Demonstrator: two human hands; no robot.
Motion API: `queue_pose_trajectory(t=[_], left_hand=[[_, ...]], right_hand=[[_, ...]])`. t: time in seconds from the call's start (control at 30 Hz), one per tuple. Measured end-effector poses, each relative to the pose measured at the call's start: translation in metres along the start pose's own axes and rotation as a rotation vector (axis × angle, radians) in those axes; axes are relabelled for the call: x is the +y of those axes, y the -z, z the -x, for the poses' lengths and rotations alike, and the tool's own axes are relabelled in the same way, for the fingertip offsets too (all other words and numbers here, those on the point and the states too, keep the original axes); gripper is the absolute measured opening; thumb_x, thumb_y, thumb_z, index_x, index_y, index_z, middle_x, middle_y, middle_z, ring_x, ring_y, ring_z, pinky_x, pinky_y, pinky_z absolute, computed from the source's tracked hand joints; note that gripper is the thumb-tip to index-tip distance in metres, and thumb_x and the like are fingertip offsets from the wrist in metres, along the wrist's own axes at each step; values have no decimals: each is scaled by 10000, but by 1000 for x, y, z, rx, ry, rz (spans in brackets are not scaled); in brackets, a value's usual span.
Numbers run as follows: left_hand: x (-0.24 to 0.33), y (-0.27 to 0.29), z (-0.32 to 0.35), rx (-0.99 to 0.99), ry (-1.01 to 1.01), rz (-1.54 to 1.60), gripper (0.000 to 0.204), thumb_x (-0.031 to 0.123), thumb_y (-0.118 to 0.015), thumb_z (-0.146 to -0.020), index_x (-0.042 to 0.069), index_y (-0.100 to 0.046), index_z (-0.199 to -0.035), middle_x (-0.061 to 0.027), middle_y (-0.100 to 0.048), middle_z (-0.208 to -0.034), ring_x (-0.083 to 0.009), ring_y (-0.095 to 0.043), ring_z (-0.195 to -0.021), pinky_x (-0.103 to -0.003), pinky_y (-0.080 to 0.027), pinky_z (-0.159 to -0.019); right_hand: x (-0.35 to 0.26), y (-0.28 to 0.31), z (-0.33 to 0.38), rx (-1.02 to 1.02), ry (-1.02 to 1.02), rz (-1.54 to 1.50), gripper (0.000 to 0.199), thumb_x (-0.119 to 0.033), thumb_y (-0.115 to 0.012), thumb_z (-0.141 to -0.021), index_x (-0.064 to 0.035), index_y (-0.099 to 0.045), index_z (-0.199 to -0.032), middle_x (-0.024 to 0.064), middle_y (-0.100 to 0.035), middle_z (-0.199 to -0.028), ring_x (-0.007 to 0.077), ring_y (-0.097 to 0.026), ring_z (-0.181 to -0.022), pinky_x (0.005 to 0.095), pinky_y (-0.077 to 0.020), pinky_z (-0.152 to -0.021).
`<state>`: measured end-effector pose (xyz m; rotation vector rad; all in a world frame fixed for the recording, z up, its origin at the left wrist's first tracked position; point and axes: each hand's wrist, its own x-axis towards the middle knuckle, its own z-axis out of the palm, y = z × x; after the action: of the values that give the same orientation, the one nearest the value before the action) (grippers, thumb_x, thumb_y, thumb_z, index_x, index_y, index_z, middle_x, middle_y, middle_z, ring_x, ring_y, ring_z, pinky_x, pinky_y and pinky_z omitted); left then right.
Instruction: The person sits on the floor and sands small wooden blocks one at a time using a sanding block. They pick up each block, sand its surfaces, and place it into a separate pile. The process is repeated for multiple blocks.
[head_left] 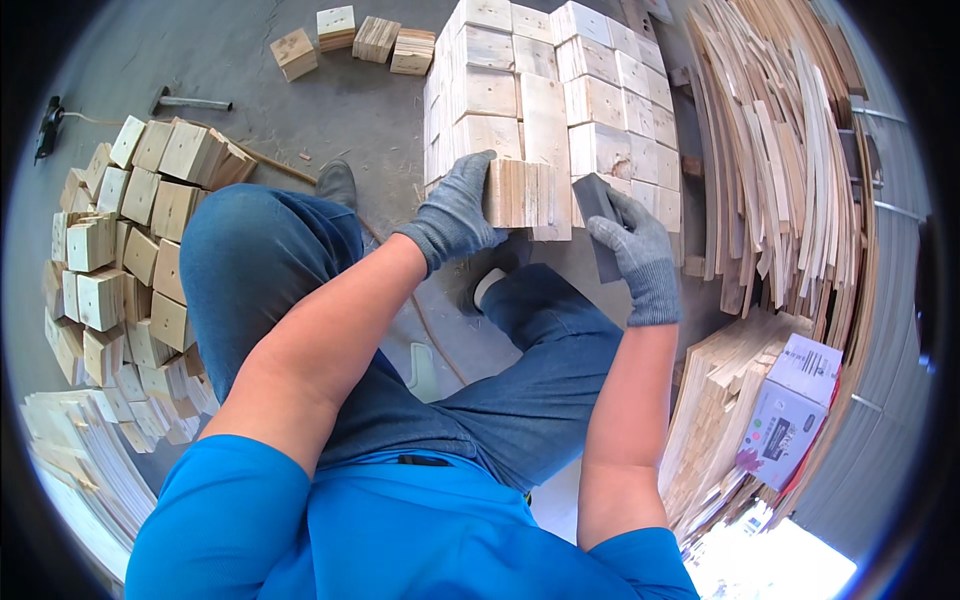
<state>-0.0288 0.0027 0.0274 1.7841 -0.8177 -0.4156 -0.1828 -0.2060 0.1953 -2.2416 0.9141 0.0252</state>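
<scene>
A grey work glove covers my left hand [452,212], which is closed around the left side of a layered wooden block [522,196]. The edges of its plies face me, and the block sits at the near side of a tall stack of wooden blocks [490,92]. My right hand [636,240], gloved as well, grips a flat dark grey rectangular block [594,199]. This dark piece is held tilted just right of the layered block, with a small gap between them. What it is made of I cannot tell.
Loose wooden blocks [160,150] are heaped at my left. A hammer [192,103] and several small blocks [375,40] lie on the floor ahead. Long wood strips [770,150] lean at the right, above a printed carton [790,410]. A hose [425,325] runs between my legs.
</scene>
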Motion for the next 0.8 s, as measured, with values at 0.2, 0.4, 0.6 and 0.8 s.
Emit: queue_pose_trajectory(t=[0.2, 0.4, 0.6, 0.8], left_hand=[[8, 10, -1, -93, -7, 13, 1232, 408, -1015, -620, -18, -392, -1593, -285, -511, -1513, -434, -544, -1410, -444, -467, -1218], [9, 20, -4, -103, -71, -158, 1219, 300, -1023, -642, 24, -358, -1625, -247, -475, -1560, -395, -506, -1459, -440, -448, -1248], [12, 24, -10, -156, -25, -140, 1188, 287, -1035, -631, 21, -394, -1595, -243, -504, -1488, -393, -570, -1351, -437, -503, -1191], [32, 26, -13, -79, -177, -194, 1109, 176, -1002, -615, 32, -424, -1551, -220, -512, -1449, -382, -585, -1310, -454, -526, -1154]], right_hand=[[31, 13, 46, 128, -91, -254, 675, -217, -855, -881, 13, -652, -1482, 197, -744, -1357, 254, -718, -1213, 367, -554, -1066], [54, 11, 52, 227, -50, -331, 672, -214, -866, -882, 16, -656, -1477, 196, -742, -1360, 248, -712, -1223, 355, -550, -1072], [56, 9, 51, 248, -74, -154, 681, -255, -889, -866, 4, -670, -1457, 226, -718, -1416, 314, -706, -1291, 383, -531, -1121], [64, 10, 53, 304, -37, -151, 713, -292, -892, -842, 2, -671, -1454, 244, -714, -1407, 349, -691, -1316, 414, -521, -1141]])
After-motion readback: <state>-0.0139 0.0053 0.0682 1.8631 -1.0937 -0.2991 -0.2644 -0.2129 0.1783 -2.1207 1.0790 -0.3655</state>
